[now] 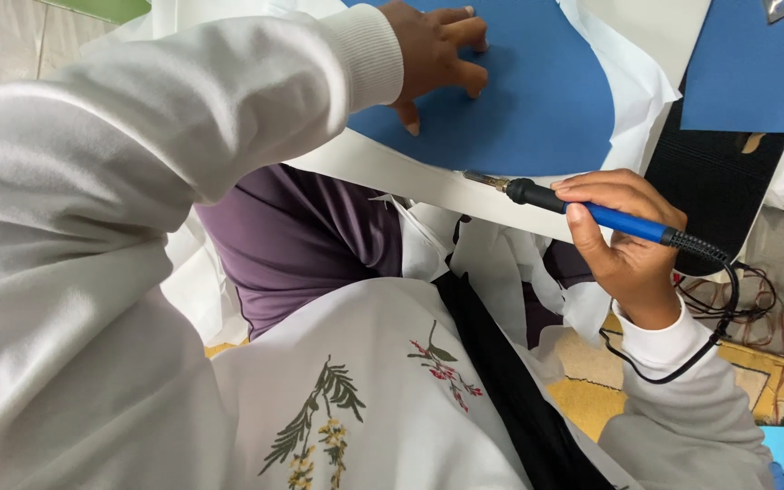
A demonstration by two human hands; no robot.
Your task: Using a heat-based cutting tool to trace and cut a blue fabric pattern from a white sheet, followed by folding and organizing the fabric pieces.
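My right hand point(626, 238) grips a soldering iron point(592, 213) with a blue and black handle, held almost level. Its metal tip points left and touches the lower curved edge of a blue fabric sheet point(537, 100). The blue sheet lies on white fabric point(632, 86) spread over a white table point(392, 172). My left hand point(433, 56) presses flat on the blue sheet at the top, fingers spread. The iron's black cord point(728, 308) loops down past my right wrist.
A second blue sheet point(746, 68) lies on a black mat point(714, 177) at the right. White fabric scraps point(492, 254) hang below the table edge. Tangled wires point(755, 299) lie on the floor at right. My white sleeves and purple garment point(301, 236) fill the foreground.
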